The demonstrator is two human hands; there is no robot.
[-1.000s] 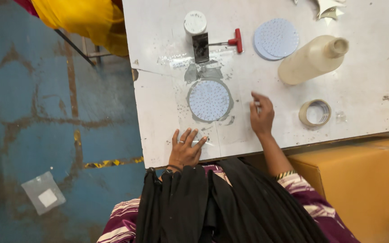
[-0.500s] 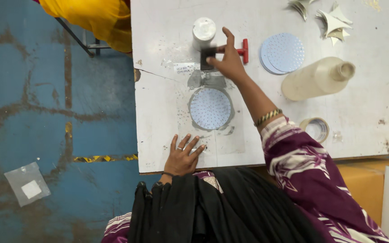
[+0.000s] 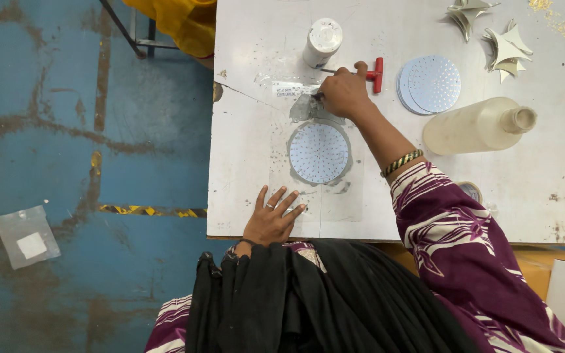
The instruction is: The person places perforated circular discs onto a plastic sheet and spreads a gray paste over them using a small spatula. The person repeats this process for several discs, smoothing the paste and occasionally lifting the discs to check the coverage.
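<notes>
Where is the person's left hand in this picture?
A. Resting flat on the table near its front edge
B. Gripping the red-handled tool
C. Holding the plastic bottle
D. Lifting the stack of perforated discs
A: the left hand lies with fingers spread on the white table, just below the perforated disc, and holds nothing.

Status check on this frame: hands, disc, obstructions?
Left hand flat on table. Right hand gripping red-handled tool above perforated disc. Nothing on the disc.
</notes>
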